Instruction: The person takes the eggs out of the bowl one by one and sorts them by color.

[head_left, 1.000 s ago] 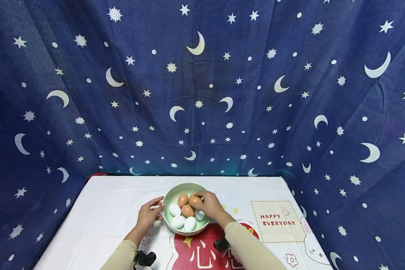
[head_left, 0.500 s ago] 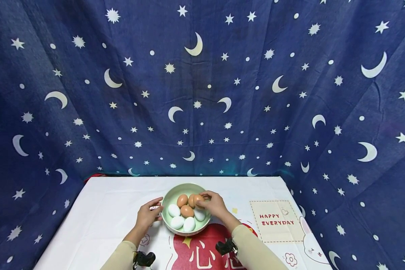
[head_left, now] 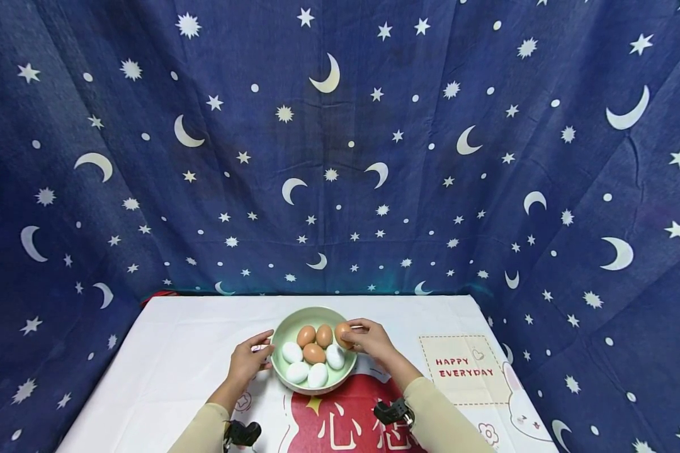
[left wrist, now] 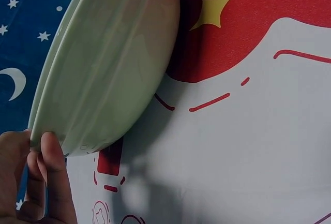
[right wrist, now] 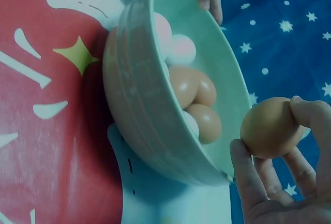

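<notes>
A pale green bowl (head_left: 280,333) stands on the table and holds several white eggs (head_left: 317,375) and three brown eggs (head_left: 314,353). My right hand (head_left: 376,345) pinches another brown egg (right wrist: 270,128) between thumb and fingertips, at the bowl's right rim in the head view. Seen from the right wrist, this egg is just outside the rim, above the far end. At the opposite side, my left hand (head_left: 248,362) grips the bowl's rim, thumb and fingers on either side of it in the left wrist view.
A white tablecloth (head_left: 204,327) with a red printed patch (head_left: 340,415) and a "HAPPY EVERYDAY" print (head_left: 464,371) covers the table. A dark blue curtain (head_left: 340,189) with moons and stars surrounds its back and sides.
My right hand has moved rightward with its brown egg, from over the other eggs to the bowl's right rim. A brown egg beneath is uncovered. The left hand stays at the rim.
</notes>
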Action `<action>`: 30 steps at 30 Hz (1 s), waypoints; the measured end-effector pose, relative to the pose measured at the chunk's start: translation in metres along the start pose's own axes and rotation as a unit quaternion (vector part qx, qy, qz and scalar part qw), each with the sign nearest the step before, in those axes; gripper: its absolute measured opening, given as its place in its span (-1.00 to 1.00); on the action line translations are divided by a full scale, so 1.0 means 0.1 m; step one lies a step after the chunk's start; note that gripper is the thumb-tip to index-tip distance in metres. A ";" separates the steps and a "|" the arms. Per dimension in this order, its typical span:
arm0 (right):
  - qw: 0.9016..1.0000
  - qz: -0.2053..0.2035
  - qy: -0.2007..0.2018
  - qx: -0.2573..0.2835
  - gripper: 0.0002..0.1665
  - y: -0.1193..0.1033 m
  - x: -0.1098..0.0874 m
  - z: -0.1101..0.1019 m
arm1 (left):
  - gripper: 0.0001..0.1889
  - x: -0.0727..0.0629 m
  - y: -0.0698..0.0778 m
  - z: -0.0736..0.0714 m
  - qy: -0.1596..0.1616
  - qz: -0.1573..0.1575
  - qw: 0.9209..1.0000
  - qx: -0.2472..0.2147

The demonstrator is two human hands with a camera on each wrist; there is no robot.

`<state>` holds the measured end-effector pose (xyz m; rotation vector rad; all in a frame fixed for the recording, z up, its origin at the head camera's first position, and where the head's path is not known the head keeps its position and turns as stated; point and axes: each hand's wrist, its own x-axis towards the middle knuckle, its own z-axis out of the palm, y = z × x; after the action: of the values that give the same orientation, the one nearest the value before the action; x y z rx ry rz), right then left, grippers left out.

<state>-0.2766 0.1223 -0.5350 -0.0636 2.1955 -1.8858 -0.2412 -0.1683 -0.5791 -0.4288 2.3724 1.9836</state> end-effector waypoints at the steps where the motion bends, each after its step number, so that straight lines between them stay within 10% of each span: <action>1: 1.000 0.000 0.003 0.000 -0.49 0.00 0.01 -0.02 | -0.54 0.00 0.00 0.00 0.000 0.001 1.000 0.000; 30: 0.975 0.057 0.199 -0.077 -0.48 0.66 0.14 -0.50 | -0.55 0.02 -0.04 0.00 0.005 0.012 1.000 -0.003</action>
<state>-0.2921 0.1783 -0.5947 0.4400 2.5341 -1.7844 -0.2421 -0.1690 -0.5829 -0.4138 2.3899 2.0031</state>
